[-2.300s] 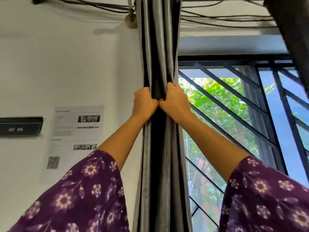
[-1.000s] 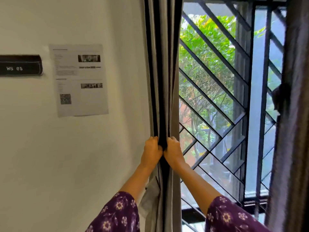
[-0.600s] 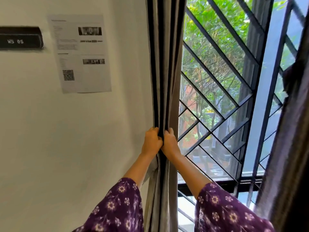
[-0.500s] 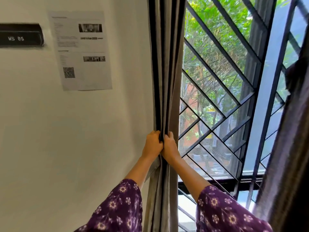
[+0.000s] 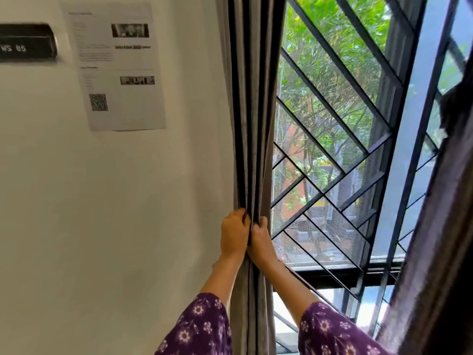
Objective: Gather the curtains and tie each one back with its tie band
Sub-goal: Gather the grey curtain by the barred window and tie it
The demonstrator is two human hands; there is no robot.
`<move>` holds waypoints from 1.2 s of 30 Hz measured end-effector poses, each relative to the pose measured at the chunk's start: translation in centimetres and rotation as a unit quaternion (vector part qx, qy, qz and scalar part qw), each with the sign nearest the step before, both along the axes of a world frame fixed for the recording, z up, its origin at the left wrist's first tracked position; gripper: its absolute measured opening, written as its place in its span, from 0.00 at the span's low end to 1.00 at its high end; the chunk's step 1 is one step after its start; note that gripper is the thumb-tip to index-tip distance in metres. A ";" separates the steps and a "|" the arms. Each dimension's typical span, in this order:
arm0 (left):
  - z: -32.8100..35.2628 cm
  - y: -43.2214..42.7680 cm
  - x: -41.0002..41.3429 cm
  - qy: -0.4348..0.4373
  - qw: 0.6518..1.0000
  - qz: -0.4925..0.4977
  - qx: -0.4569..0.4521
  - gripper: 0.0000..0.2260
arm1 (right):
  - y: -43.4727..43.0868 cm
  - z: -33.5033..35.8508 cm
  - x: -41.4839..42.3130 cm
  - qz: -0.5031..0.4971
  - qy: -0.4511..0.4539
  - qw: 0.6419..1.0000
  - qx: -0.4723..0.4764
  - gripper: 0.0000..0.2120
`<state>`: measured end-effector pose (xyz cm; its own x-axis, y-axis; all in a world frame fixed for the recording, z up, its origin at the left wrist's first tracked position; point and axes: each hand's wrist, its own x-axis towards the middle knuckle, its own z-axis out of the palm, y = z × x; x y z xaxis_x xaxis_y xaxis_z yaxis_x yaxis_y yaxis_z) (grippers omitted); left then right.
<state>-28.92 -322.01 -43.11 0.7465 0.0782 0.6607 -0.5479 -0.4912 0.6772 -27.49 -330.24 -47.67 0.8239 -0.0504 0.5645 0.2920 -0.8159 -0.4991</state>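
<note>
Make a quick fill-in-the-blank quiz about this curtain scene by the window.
The left hand and right hand grip the pleated ____ fabric curtain.
The white printed paper sheet carries a square ____ code.
The black rectangular wall sign sits ____ of that sheet.
Missing words: grey; QR; left.

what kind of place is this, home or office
Probably an office or workroom: a black "WS" wall sign, a printed notice with a QR code beside it, and a barred window.
</note>
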 end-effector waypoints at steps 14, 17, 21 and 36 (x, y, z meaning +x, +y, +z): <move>-1.5 -0.2 -0.9 -0.051 0.994 -0.007 0.096 0.08 | -0.8 -1.3 -0.6 0.009 -0.087 0.992 -0.087 0.16; -1.6 -0.2 -0.6 -0.040 0.996 -0.004 0.082 0.09 | -1.3 -1.9 -2.1 0.036 -0.110 0.991 -0.059 0.23; -1.9 -0.4 -0.3 0.001 0.999 -0.047 0.019 0.08 | -1.3 -3.5 -2.5 0.025 -0.096 0.990 -0.099 0.26; -1.9 0.7 -0.9 -0.008 0.997 -0.048 0.059 0.11 | -1.3 -4.3 -5.2 0.115 -0.076 0.990 0.024 0.20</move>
<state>-29.85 -321.33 -45.02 0.7358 -0.0724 0.6733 -0.6072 -0.5108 0.6086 -32.66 -331.53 -51.94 0.7225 0.0983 0.6843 0.5420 -0.6950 -0.4724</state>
